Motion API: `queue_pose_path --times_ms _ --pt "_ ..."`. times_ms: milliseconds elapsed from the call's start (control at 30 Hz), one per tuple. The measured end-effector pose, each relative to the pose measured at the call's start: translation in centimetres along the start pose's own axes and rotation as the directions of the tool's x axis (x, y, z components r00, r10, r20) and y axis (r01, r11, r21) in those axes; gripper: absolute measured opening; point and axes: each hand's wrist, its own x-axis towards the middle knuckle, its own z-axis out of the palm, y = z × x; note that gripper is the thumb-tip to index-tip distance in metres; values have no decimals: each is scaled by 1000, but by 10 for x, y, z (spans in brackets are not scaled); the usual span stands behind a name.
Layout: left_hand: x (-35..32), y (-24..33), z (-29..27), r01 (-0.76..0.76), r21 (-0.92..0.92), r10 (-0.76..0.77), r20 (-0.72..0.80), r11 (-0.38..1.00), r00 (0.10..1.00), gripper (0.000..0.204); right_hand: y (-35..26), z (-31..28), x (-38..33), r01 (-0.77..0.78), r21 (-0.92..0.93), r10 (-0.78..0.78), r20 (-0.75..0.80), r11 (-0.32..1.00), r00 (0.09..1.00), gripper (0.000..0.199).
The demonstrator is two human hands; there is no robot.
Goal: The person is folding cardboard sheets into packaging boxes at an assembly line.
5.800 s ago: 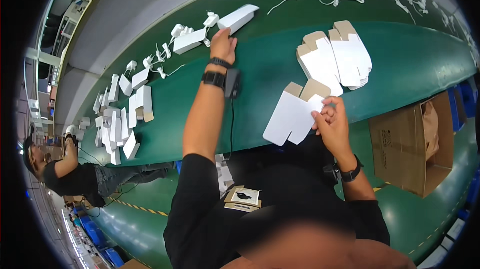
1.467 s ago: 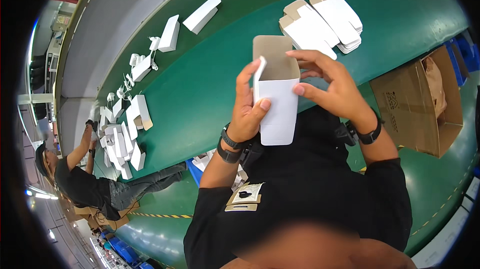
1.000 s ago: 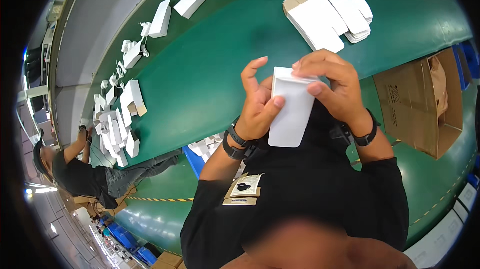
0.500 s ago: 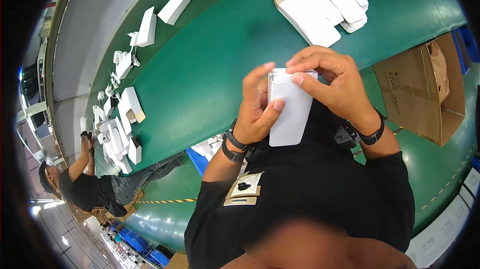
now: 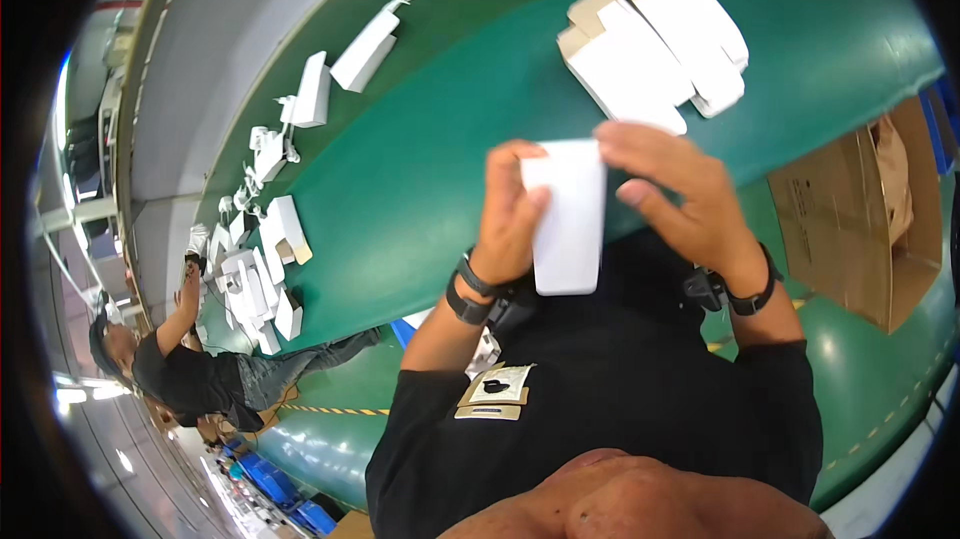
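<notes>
Flat cartons [image 5: 632, 67] lie beyond; the left hand [image 5: 508, 227] grasps the white box [image 5: 568, 224], long axis toward the body; right hand [image 5: 690, 195] spread loosely alongside.

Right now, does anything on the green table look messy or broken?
Yes, the white boxes on the left are heaped at jumbled angles, messier than the flat cartons in two piles on the right. The held box looks straight, and I see no damage.

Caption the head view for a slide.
At a green workbench, the left hand holds a white carton, the right hand open by its upper corner; flattened cartons lie beyond.
</notes>
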Motion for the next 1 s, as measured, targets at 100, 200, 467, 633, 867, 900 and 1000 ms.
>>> queue_pose_path --times_ms 100,200,467,633,867,900,1000 --pt "65 1 -36 81 -47 -93 -364 996 927 30 10 -42 12 38 -578 -138 -129 815 982 40" --pt "110 -27 -103 160 -74 -172 -593 984 787 40 29 -57 4 -27 -804 -57 -76 594 995 42" --pt "146 -67 -162 108 -388 -337 -590 915 733 37 57 -65 -1 10 -785 -41 -19 620 999 22" --pt "69 -17 -68 32 -285 -155 -420 958 894 49 16 -40 4 65 -853 -427 -193 518 883 17" --pt "9 37 20 151 -580 -84 141 800 986 103 -42 55 -29 453 -405 -521 -72 795 850 25" --pt "3 34 15 153 -581 -88 139 799 986 103 -48 57 -29 439 -304 -466 -17 845 885 24" --pt "-27 24 -13 225 -608 -111 220 762 969 104 -47 60 -30 314 -143 -322 -34 938 946 26"
